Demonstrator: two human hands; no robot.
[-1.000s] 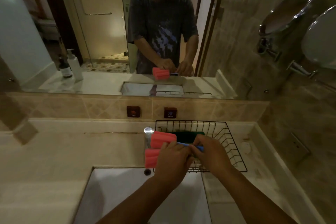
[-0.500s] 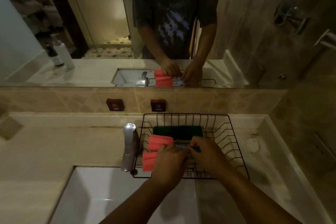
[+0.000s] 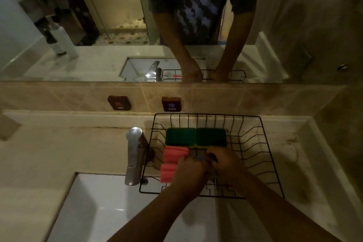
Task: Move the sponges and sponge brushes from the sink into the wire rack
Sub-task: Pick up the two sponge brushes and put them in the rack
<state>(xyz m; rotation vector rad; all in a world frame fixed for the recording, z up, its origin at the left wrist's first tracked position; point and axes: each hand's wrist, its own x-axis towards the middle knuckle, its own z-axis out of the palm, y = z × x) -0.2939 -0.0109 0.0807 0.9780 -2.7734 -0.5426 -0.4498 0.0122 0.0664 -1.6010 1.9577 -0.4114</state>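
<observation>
Both hands, left point(image 3: 188, 171) and right point(image 3: 225, 163), were closed together on two pink foam sponge brushes point(image 3: 172, 163) low inside the black wire rack point(image 3: 255, 143); laying them flat beside the green scouring sponges point(image 3: 196, 136) before letting go seemed wisest.

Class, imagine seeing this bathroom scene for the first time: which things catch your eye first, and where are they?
The pink sponge brushes stand out in the wire rack, where the left hand and right hand meet over them. Behind them lie two green sponges; a chrome tap stands left of the rack.
</observation>
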